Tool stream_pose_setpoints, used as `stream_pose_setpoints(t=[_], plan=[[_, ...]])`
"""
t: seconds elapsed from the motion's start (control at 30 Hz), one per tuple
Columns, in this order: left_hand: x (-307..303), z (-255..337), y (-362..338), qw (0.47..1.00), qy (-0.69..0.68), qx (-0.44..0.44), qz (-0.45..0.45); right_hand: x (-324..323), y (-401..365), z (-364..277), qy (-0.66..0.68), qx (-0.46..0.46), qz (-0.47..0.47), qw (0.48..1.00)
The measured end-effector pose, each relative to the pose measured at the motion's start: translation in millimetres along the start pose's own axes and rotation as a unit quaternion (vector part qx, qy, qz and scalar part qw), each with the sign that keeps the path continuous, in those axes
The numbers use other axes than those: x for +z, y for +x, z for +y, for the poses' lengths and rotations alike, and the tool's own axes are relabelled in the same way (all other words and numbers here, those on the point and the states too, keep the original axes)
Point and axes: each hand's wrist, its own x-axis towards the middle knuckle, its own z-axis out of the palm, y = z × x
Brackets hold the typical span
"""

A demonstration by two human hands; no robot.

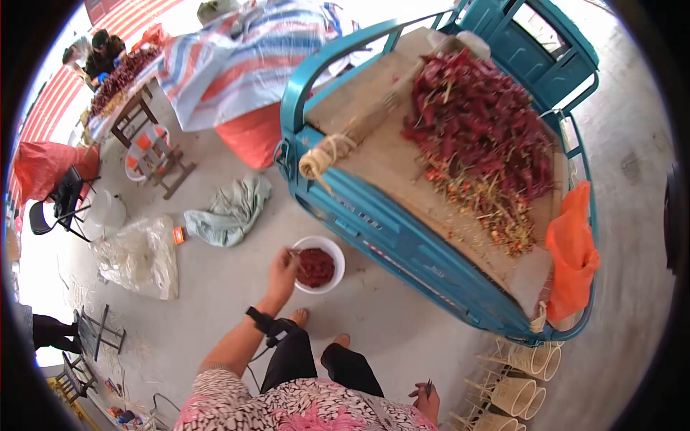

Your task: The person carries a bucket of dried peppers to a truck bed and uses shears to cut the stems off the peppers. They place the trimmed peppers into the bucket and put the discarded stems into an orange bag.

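My left hand [284, 271] is at the left rim of a white bowl [341, 269] on the floor, its fingers closed on something too small to make out. Dark red chilies [317, 267] lie inside the bowl. Low at the right of my body, my right hand [427, 401] is closed around a small dark pointed object, whose exact kind I cannot tell.
A teal cargo tricycle [424, 266] carries a heap of red chilies [481, 122] and an orange bag [573, 251]. Grey-green cloth [230, 212] and clear plastic [140, 255] lie on the floor. Wicker baskets [514, 395] stand lower right; people [104, 54] sit far left.
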Motion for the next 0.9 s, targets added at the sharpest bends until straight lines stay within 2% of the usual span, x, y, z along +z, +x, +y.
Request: stream_pose_setpoints(t=[0.03, 0.07, 0.1, 0.17, 0.23, 0.3, 0.37, 0.43, 0.53, 0.63, 0.67, 0.7, 0.77, 0.87, 0.9], plan=[[3.8, 111.1, 9.6, 0.942, 0.186, 0.243, 0.135, -3.0, -0.4, -40.3, 0.023, -0.029, 0.008, 0.999], [11.5, 179.9, 7.2, 0.902, 0.21, 0.338, 0.17, -2.3, 2.5, -59.5, 0.047, -0.051, 0.009, 0.998], [11.3, 218.7, 25.6, 0.855, 0.204, 0.451, 0.153, -1.9, 2.6, -76.9, 0.049, -0.074, 0.01, 0.996], [21.7, 289.8, 67.0, 0.835, 0.187, 0.516, 0.03, 5.8, 5.8, -108.6, 0.054, -0.125, 0.015, 0.991], [48.5, 335.4, 110.2, 0.892, 0.161, 0.391, -0.159, 22.7, 12.2, -126.7, 0.069, -0.135, 0.023, 0.988], [76.9, 343.1, 186.2, 0.83, 0.27, 0.429, -0.234, 51.3, 13.3, -136.4, 0.078, -0.127, 0.023, 0.989], [117.2, 337.5, 244.5, 0.776, 0.405, 0.43, -0.221, 82.9, 16.9, -148.3, 0.076, -0.112, 0.021, 0.991], [150.7, 347.6, 275.2, 0.738, 0.516, 0.364, -0.238, 112.7, 5.8, -171.3, 0.093, -0.077, 0.02, 0.992], [181.4, 338.0, 329.8, 0.659, 0.607, 0.368, -0.249, 140.9, -2.8, -167.0, 0.121, -0.059, 0.052, 0.99], [213.0, 320.2, 373.7, 0.581, 0.669, 0.291, -0.362, 159.4, -19.7, -164.3, 0.148, -0.02, 0.119, 0.982], [213.7, 308.0, 379.9, 0.61, 0.645, 0.31, -0.34, 164.4, -26.4, -165.5, 0.162, -0.014, 0.142, 0.976], [213.3, 308.1, 380.2, 0.587, 0.67, 0.306, -0.336, 168.7, -33.0, -165.5, 0.165, 0.004, 0.159, 0.973], [215.8, 306.0, 379.0, 0.576, 0.668, 0.313, -0.353, 178.5, -40.2, -165.7, 0.171, 0.037, 0.192, 0.966], [230.0, 281.8, 394.9, 0.532, 0.663, 0.342, -0.4, 190.9, -45.1, -169.1, 0.162, 0.04, 0.202, 0.965], [234.1, 274.4, 398.0, 0.553, 0.652, 0.344, -0.388, 192.8, -46.6, -171.4, 0.156, 0.038, 0.199, 0.967]])
